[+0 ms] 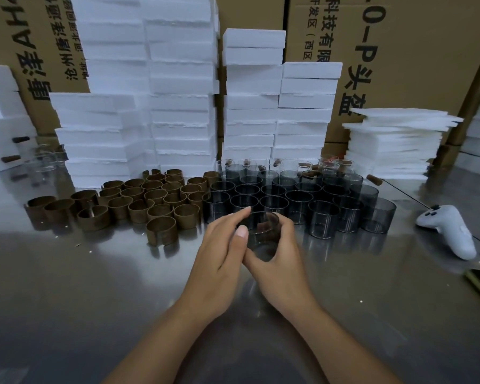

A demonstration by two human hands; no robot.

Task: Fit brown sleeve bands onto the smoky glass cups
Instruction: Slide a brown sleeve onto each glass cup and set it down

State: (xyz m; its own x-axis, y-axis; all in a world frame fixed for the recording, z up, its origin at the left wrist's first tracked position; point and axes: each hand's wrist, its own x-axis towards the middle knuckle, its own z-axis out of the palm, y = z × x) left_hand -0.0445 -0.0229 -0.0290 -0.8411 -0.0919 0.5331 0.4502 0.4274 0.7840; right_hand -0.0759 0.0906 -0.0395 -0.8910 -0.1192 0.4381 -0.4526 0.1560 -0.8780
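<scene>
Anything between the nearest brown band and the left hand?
No. Head view: only bare steel table between the front band and the left hand. The right hand grips a cup.

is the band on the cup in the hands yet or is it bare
Bare. The cup in the right hand shows only see-through smoky glass, no brown wrap; the brown bands stand loose on the table.

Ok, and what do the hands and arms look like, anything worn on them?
Nothing worn: the left hand and right hand have no gloves or rings, and the nails look plain, unpainted. The left forearm and right forearm are bare to the frame's edge, no sleeves, no watch.
</scene>
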